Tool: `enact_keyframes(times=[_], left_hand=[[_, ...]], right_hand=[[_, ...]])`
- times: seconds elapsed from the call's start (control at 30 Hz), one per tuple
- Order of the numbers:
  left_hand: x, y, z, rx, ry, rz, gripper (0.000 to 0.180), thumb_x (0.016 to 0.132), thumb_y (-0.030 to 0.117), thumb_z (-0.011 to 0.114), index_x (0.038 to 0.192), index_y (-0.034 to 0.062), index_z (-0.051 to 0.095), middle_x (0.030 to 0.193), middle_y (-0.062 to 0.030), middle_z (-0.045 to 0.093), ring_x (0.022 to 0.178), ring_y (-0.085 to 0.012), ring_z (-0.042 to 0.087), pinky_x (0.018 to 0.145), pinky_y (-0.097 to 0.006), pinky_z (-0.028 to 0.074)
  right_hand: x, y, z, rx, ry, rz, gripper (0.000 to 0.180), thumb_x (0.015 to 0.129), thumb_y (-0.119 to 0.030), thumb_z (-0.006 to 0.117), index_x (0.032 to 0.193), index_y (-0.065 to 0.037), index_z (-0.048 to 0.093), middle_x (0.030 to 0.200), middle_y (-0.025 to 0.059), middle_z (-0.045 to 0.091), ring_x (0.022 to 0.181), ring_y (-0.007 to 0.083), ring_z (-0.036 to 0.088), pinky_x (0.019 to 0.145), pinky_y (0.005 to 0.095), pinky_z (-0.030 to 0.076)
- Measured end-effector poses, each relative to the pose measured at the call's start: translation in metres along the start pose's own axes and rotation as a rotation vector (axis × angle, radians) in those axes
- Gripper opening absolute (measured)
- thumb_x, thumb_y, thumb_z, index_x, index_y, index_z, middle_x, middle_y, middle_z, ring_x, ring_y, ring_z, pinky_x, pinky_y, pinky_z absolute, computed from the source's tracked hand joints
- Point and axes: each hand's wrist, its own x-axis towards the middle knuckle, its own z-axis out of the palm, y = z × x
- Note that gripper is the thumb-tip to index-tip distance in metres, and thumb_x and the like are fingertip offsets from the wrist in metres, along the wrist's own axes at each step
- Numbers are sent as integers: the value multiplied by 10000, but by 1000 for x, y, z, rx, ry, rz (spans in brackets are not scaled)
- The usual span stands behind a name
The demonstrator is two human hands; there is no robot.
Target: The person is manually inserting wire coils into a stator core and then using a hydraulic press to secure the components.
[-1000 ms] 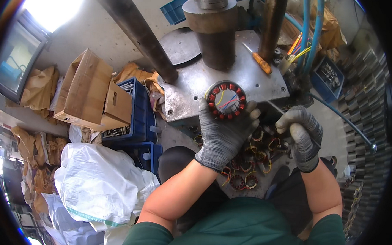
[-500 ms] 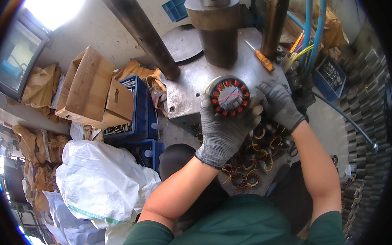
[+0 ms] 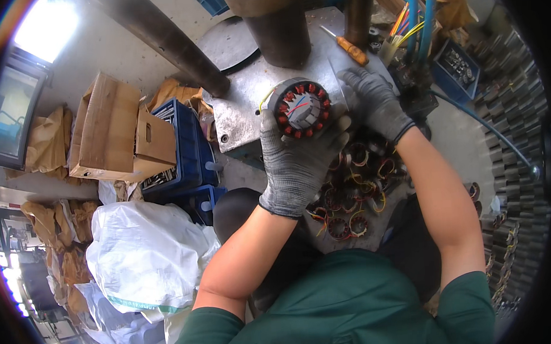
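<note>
The left hand [image 3: 296, 162] keeps its grip on the round stator [image 3: 300, 107], red windings up, now carried higher over the steel press plate [image 3: 249, 106]. The right hand [image 3: 376, 102] has left the stator's rim and lies flat, fingers loosely spread, holding nothing, near the screwdriver [image 3: 350, 49].

Metal plate [image 3: 249, 106] ahead, column [image 3: 280, 32] standing on it, screwdriver [image 3: 350, 49] lying at its far right. Motor coil [image 3: 302, 107] over the plate's near edge, in the left hand [image 3: 296, 159]; right hand [image 3: 376, 102] just right of it. Pile of coils [image 3: 355, 193] below both hands. Crates [image 3: 184, 151] and cardboard box [image 3: 119, 132] left of the plate, sack [image 3: 145, 255] nearer, lower left
</note>
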Motion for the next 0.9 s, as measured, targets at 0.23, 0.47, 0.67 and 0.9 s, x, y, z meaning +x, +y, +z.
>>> enact_keyframes(times=[0.23,0.47,0.67,0.9], left_hand=[[-4,-7,16,452,-139,328,899,813,497,872,1477,28,488,1323,-137,644,1237,-268,632,1085,-422,498],[-1,-43,-6,543,-130,281,929,839,457,883,1535,51,420,1476,-121,543,1338,-234,550,1143,-394,443],[-12,-48,-4,815,-304,253,882,977,535,712,1598,35,335,1407,-85,559,1185,-151,572,1049,-326,469],[-5,-32,1,741,45,313,307,1045,124,657,1331,22,612,1234,-65,687,1124,-139,644,999,-299,537]], right_hand=[[-62,-38,-6,1007,351,-331,724,982,-87,675,1627,-109,348,1505,129,546,1280,213,604,1102,370,476],[-81,-59,-20,546,491,-456,1222,725,-236,940,1676,-143,177,1611,237,368,1447,416,445,1175,487,416],[-100,-45,-41,1464,352,-110,1094,789,-107,855,1665,-106,200,1483,146,522,1300,253,575,1127,411,474],[-101,-28,-82,1900,-136,271,786,947,-679,590,1397,-35,571,1082,120,737,816,202,740,679,302,616]])
